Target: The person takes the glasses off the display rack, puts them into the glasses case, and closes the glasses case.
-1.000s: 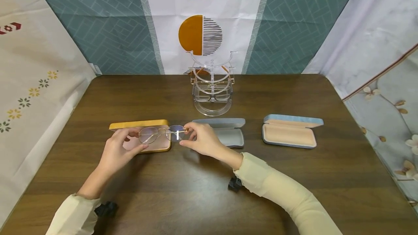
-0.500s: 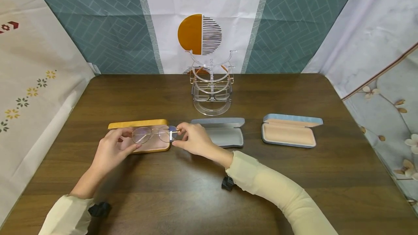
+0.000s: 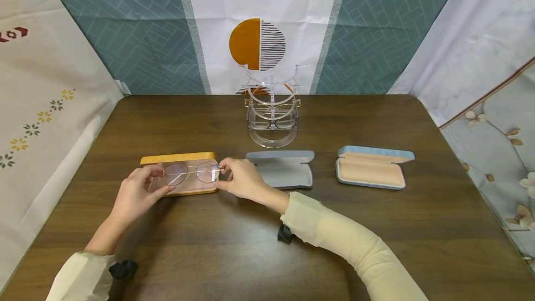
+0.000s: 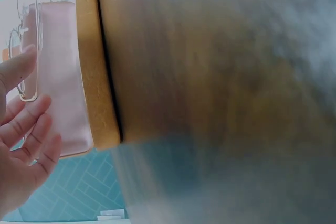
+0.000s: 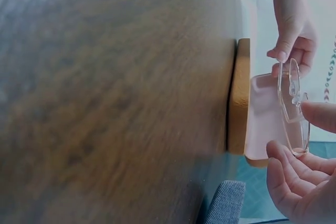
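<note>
A pair of thin gold-rimmed eyeglasses (image 3: pixel 207 172) hangs over the open yellow glasses case (image 3: pixel 178 157), lenses toward me. My left hand (image 3: pixel 135 193) pinches its left end, and my right hand (image 3: pixel 245 178) pinches the right end between thumb and fingers. In the left wrist view, the pink lining (image 4: pixel 60 77) of the case lies beside the left fingers. From the right wrist view, the folded temples of the eyeglasses (image 5: pixel 285 103) show, apart from the lining. My left hand partly hides the left end of the case.
A grey glasses case (image 3: pixel 288 175) and a blue one (image 3: pixel 369 173) stand open to the right, along the same row. Behind them rises a clear tiered display stand (image 3: pixel 271 140) bearing other glasses. Patterned cloth (image 3: pixel 159 31) hangs past the table's (image 3: pixel 234 254) far edge.
Both hands have shifted left with the eyeglasses, which are now over the yellow case. The cases and the stand have stayed in place.
</note>
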`<action>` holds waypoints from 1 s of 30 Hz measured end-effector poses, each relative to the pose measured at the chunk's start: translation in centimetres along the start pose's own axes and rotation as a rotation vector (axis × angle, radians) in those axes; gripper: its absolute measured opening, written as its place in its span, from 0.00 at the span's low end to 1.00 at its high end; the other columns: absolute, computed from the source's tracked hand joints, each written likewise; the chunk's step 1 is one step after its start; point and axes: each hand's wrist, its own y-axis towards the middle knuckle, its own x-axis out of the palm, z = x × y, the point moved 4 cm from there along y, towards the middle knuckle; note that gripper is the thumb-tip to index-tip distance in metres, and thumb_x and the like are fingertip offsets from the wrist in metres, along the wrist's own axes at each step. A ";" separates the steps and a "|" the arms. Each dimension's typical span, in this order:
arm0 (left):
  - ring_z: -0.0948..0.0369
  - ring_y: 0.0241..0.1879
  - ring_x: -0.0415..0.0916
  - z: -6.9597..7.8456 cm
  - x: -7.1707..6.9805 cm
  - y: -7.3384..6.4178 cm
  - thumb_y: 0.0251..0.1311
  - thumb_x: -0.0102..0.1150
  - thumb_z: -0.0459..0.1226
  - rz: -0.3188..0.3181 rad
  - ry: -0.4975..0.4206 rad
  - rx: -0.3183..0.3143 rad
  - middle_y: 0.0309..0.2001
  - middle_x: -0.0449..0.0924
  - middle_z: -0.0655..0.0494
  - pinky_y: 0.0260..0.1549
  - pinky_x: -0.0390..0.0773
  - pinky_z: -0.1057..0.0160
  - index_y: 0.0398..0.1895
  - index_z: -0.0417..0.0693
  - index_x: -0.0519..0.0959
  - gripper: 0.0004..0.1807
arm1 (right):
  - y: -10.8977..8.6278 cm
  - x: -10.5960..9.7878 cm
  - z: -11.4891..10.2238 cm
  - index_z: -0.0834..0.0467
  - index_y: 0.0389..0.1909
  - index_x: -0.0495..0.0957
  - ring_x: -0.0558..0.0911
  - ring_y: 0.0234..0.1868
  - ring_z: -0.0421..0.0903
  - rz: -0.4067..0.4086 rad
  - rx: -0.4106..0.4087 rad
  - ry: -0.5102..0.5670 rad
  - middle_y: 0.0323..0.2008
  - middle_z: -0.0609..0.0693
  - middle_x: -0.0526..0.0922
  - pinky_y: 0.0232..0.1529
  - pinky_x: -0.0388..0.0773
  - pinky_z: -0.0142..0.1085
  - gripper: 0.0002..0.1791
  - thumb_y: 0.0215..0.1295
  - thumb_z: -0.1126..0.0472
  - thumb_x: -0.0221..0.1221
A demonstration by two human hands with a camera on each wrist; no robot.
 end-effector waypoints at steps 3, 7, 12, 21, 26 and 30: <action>0.53 0.29 0.71 -0.2 -0.1 -0.1 0.28 0.75 0.28 -0.015 0.015 -0.016 0.34 0.78 0.46 0.26 0.68 0.67 0.35 0.36 0.76 0.25 | 0.3 0.4 0.0 0.61 0.46 0.76 0.78 0.24 0.31 -0.002 -0.001 -0.003 0.36 0.49 0.82 0.33 0.71 0.26 0.23 0.51 0.53 0.66; 0.51 0.30 0.72 -0.4 -0.3 -0.1 0.30 0.74 0.29 -0.043 0.041 -0.032 0.32 0.78 0.46 0.26 0.68 0.63 0.35 0.36 0.75 0.24 | 0.7 0.8 -0.1 0.60 0.46 0.76 0.77 0.23 0.31 -0.013 0.013 -0.019 0.35 0.48 0.82 0.29 0.69 0.23 0.24 0.50 0.52 0.67; 0.51 0.28 0.72 -0.7 -0.4 0.0 0.30 0.75 0.30 -0.073 0.058 -0.055 0.31 0.79 0.46 0.24 0.68 0.61 0.35 0.37 0.75 0.23 | 1.4 1.4 -0.1 0.59 0.44 0.77 0.76 0.27 0.35 -0.031 0.046 -0.024 0.30 0.44 0.80 0.28 0.67 0.23 0.23 0.49 0.52 0.67; 0.47 0.29 0.76 -1.2 -0.4 0.1 0.33 0.74 0.31 -0.145 0.059 -0.118 0.29 0.79 0.45 0.27 0.72 0.50 0.35 0.36 0.74 0.22 | 2.2 2.3 0.2 0.58 0.41 0.79 0.76 0.31 0.39 -0.042 0.100 -0.010 0.25 0.42 0.80 0.32 0.68 0.25 0.21 0.47 0.53 0.68; 0.46 0.30 0.76 -1.3 -0.4 0.3 0.36 0.73 0.33 -0.208 0.087 -0.188 0.28 0.79 0.44 0.27 0.71 0.47 0.35 0.37 0.73 0.22 | 2.5 2.7 0.4 0.58 0.42 0.79 0.77 0.32 0.39 -0.037 0.117 0.024 0.25 0.41 0.80 0.34 0.69 0.24 0.22 0.45 0.54 0.70; 0.47 0.30 0.75 -1.4 -0.3 0.3 0.37 0.73 0.34 -0.242 0.102 -0.213 0.28 0.78 0.44 0.27 0.71 0.48 0.35 0.37 0.72 0.22 | 2.5 2.9 0.5 0.59 0.43 0.79 0.78 0.34 0.39 -0.034 0.126 0.039 0.27 0.42 0.82 0.35 0.69 0.24 0.23 0.44 0.54 0.70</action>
